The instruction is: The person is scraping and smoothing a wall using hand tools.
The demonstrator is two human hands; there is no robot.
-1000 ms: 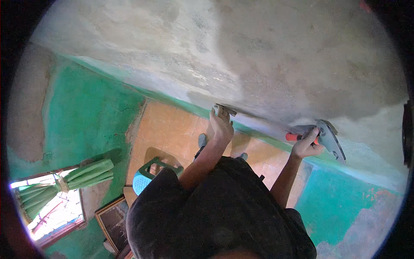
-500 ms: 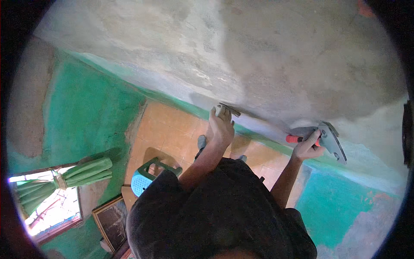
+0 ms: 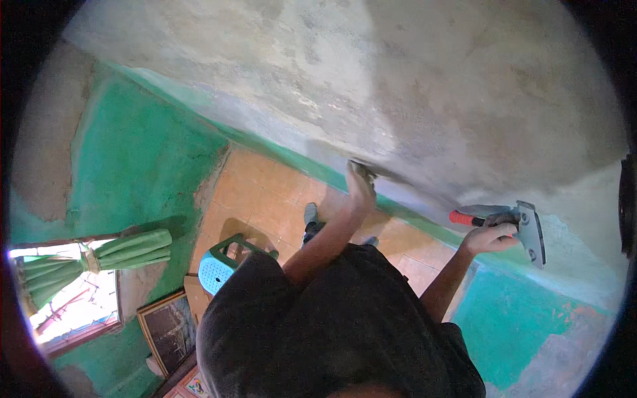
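Barely shifted since before, left hand (image 3: pixel 361 189) still presses a small flat tool (image 3: pixel 363 168) against rough grey plaster wall (image 3: pixel 411 86), fingers closed on it. Right hand (image 3: pixel 490 237) grips one red-handled metal trowel (image 3: pixel 524 229), handle axis horizontal, flat blade on the wall, pointing right. Farther down: one teal plastic stool (image 3: pixel 219 265), orange tiled floor (image 3: pixel 265 192).

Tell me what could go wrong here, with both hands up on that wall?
1. The left hand presses a small tool against the grey plaster wall; a slip could gouge the surface.
2. The right hand grips a red-handled trowel at its handle end; it might drop to the tiled floor.
3. The person seems raised above the floor, with a stool below: a fall looks possible.
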